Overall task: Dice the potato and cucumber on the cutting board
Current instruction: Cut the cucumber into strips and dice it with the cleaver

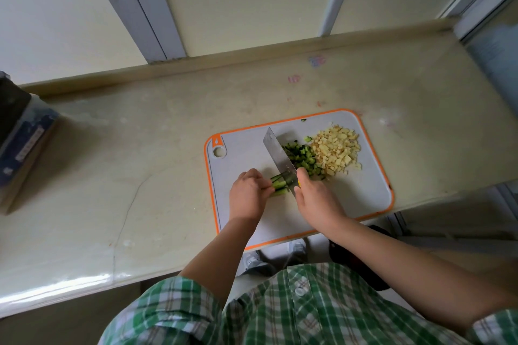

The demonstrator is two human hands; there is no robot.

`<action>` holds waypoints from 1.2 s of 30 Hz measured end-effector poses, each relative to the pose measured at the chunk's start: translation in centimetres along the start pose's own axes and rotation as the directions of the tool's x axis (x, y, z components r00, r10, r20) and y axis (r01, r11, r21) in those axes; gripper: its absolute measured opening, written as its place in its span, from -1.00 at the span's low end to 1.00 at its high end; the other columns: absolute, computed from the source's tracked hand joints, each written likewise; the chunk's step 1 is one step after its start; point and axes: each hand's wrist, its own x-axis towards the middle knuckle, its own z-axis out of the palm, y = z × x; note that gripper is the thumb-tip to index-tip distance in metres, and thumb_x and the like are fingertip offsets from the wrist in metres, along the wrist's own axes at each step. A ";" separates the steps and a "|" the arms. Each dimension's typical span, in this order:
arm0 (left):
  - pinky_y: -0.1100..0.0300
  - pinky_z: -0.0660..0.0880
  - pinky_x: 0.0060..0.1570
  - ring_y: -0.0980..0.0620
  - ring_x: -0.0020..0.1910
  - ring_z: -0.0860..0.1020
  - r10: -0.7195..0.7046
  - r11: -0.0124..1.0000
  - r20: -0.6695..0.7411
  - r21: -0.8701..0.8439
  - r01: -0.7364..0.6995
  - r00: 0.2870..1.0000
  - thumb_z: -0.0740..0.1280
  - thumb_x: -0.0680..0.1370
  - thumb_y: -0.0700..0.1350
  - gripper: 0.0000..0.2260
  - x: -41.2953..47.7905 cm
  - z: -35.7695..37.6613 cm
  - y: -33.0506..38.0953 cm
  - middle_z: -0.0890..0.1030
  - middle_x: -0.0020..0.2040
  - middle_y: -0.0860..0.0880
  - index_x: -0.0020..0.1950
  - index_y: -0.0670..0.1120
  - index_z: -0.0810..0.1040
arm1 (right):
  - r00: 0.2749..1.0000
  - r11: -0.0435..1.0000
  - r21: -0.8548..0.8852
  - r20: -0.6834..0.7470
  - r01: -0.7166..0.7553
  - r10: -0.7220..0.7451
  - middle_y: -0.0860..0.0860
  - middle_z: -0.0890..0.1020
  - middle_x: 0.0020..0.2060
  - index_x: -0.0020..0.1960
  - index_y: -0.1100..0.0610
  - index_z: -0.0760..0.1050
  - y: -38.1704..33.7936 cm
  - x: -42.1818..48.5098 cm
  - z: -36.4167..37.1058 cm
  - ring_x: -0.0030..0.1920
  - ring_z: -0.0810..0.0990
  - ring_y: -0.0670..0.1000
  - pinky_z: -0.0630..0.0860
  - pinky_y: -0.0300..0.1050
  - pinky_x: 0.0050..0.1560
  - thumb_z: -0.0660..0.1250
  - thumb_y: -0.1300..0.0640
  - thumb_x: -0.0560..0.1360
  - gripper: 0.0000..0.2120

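Observation:
A grey cutting board [358, 199] with an orange rim lies on the counter. My left hand [248, 194] grips a short bundle of cucumber strips [280, 185] with curled fingers. My right hand [315, 199] grips the handle of a cleaver [277, 155], whose blade stands across the strips' right ends. Diced cucumber [301, 158] lies just right of the blade. A pile of diced potato [335, 150] sits beside it at the board's far right.
The pale stone counter [140, 162] runs left to right, with a raised back ledge [224, 57]. A dark box-like object [19, 137] stands at the far left. The board's near edge overhangs the counter front. One stray cucumber bit [303, 120] lies by the board's far rim.

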 end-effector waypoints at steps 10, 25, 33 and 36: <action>0.09 0.45 -0.16 -0.09 -0.10 0.52 -0.004 1.000 0.001 0.003 0.004 1.000 0.47 0.44 -0.12 -0.94 0.1 0.0 0.1 0.59 -0.14 -0.05 -0.13 -0.08 0.71 | 0.998 1.000 -0.023 0.062 0.018 -0.016 -0.06 0.33 -0.43 0.25 0.16 0.24 -0.4 -0.2 -0.3 -0.39 0.40 0.07 0.25 -0.09 -0.45 0.13 0.20 0.59 -0.76; 0.11 0.44 -0.11 -0.06 -0.03 0.51 -0.024 1.000 0.021 0.021 0.023 0.999 0.43 0.46 -0.07 -0.87 -0.1 -0.3 0.3 0.58 -0.08 -0.03 -0.02 -0.05 0.70 | 0.999 0.998 0.042 0.014 -0.038 0.038 0.01 0.44 -0.36 0.30 0.20 0.24 -0.3 0.0 1.2 -0.34 0.51 0.12 0.28 -0.10 -0.42 0.12 0.16 0.62 -0.72; 0.10 0.40 -0.11 -0.08 -0.04 0.48 0.001 0.990 0.013 0.144 -0.003 1.000 0.39 0.51 -0.04 -0.84 -0.6 -0.7 -0.1 0.56 -0.08 -0.06 0.03 -0.04 0.68 | 1.000 0.999 0.048 0.023 0.010 -0.011 -0.06 0.34 -0.43 0.18 0.19 0.27 -0.5 0.1 -0.4 -0.42 0.36 0.02 0.14 -0.15 -0.50 0.14 0.20 0.59 -0.82; 0.15 0.36 -0.16 -0.07 -0.06 0.48 -0.014 0.994 0.019 0.109 0.012 1.000 0.40 0.50 -0.07 -0.90 -0.6 -0.7 -0.2 0.54 -0.12 -0.05 -0.07 -0.04 0.69 | 0.998 0.999 0.046 0.069 -0.003 -0.001 -0.06 0.34 -0.41 0.17 0.19 0.27 -0.8 0.0 -0.3 -0.40 0.36 0.03 0.18 -0.12 -0.48 0.14 0.22 0.59 -0.83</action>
